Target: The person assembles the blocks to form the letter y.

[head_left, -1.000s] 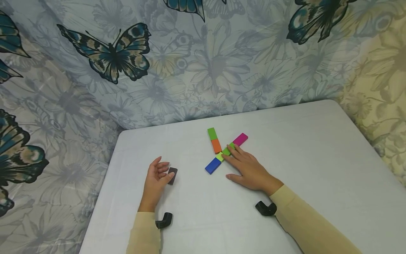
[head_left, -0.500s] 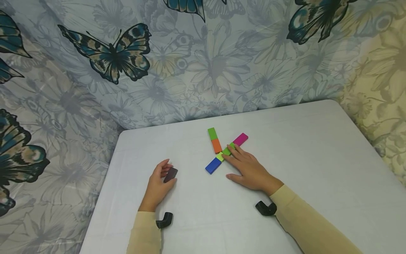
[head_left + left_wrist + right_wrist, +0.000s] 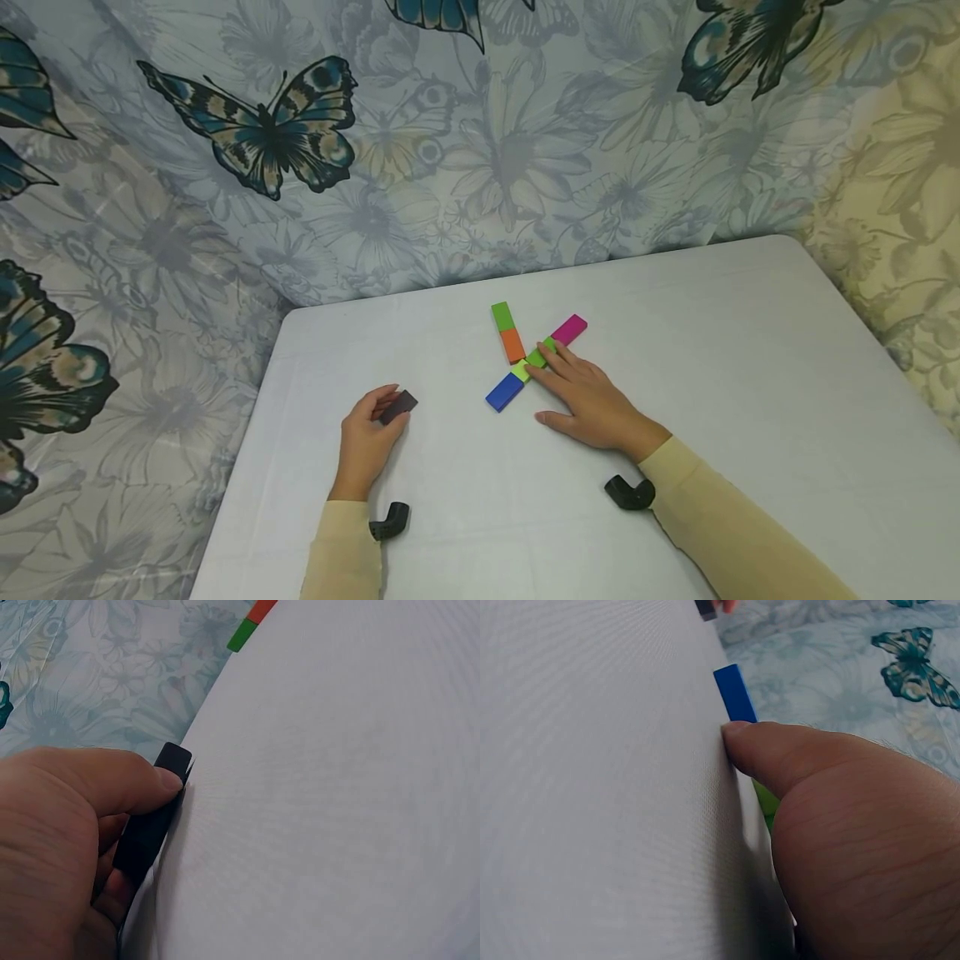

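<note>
My left hand (image 3: 366,443) holds a dark rectangular block (image 3: 398,407) between thumb and fingers, left of the coloured blocks. In the left wrist view the thumb presses on the face of this dark block (image 3: 147,832). My right hand (image 3: 596,408) lies with fingers spread, its fingertips on a green block (image 3: 536,358) in a slanting row. A magenta block (image 3: 570,328) forms the row's far end; a yellow-green block (image 3: 519,371) and a blue block (image 3: 504,392) continue it nearer me. An orange block (image 3: 512,346) and another green block (image 3: 502,316) branch off toward the back.
The blocks lie on a white-covered table (image 3: 712,350). Its back edge runs along a wall hanging (image 3: 510,150) printed with flowers and butterflies. A black curved piece (image 3: 390,521) sits at the left wrist, and a similar black piece (image 3: 630,492) at the right.
The left fingers have closed around the dark block and turned it from nearly upright in view to slanting, shifting it slightly left. The right hand and coloured blocks stay where they were.
</note>
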`<state>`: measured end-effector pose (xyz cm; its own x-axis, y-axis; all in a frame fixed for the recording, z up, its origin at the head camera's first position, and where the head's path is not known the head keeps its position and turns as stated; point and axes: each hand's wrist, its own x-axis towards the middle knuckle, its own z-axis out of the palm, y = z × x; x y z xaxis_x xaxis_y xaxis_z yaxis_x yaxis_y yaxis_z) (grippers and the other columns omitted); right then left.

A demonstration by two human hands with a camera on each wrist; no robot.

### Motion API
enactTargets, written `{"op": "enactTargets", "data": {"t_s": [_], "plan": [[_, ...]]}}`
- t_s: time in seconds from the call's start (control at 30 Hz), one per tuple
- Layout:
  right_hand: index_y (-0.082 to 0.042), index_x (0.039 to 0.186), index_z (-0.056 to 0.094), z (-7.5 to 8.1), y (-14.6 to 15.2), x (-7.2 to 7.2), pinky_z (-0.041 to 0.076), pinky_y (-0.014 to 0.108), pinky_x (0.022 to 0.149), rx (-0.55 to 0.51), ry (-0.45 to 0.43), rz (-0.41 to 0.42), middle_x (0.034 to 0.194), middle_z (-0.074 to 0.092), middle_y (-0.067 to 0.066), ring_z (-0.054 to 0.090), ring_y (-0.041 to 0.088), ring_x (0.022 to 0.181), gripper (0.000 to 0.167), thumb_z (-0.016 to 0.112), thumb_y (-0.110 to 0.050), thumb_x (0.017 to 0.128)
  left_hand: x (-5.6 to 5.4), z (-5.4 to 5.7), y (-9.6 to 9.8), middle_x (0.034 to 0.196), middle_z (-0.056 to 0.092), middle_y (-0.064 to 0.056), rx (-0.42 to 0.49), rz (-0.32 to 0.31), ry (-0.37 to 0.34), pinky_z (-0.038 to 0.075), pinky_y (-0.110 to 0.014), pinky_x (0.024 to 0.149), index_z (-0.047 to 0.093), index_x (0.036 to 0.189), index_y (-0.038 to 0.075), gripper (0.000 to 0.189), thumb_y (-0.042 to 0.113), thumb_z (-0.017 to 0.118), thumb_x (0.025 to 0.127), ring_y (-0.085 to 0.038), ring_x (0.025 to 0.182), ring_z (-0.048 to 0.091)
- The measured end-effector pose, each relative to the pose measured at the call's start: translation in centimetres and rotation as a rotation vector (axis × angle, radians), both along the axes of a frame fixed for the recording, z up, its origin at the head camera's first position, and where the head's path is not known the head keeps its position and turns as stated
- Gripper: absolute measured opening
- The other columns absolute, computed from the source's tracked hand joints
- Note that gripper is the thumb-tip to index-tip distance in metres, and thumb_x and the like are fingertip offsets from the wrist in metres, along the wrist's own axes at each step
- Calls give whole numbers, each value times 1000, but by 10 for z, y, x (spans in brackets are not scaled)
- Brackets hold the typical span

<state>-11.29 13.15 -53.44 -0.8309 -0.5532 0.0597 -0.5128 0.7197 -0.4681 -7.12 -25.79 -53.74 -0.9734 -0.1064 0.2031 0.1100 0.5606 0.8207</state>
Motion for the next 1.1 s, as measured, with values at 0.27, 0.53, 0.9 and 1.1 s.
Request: {"op": "enactTargets", "data": {"t_s": [0.27,0.53,0.9,1.1], "plan": [[-18,169,44,0,0,0,19,64,126,-4,1,-2,180,17,10,5,33,165,81,76,-48,101,1,2,0,127,74,-7,36,16,36,51,-25,94,75,134,9,43,0,86,93,-25,114,68],[-18,169,44,0,0,-1,19,64,126,-6,-3,-3,180,16,10,5,34,165,81,76,-48,100,-1,5,2,129,69,-13,164,60,86,53,-19,94,77,129,2,39,-9,83,93,-27,122,66],[-18,169,44,0,0,0,19,64,126,-10,-3,0,180,17,10,5,34,165,81,76,-48,101,5,25,18,129,64,-25,167,93,80,48,-32,109,73,126,-12,31,-14,77,95,-38,129,61],[-17,169,44,0,1,0,19,64,126,-11,-1,2,180,16,10,6,34,165,81,76,-47,101,8,36,23,131,68,-23,186,96,48,49,-29,108,74,123,-10,27,-11,77,96,-36,129,63]]}}
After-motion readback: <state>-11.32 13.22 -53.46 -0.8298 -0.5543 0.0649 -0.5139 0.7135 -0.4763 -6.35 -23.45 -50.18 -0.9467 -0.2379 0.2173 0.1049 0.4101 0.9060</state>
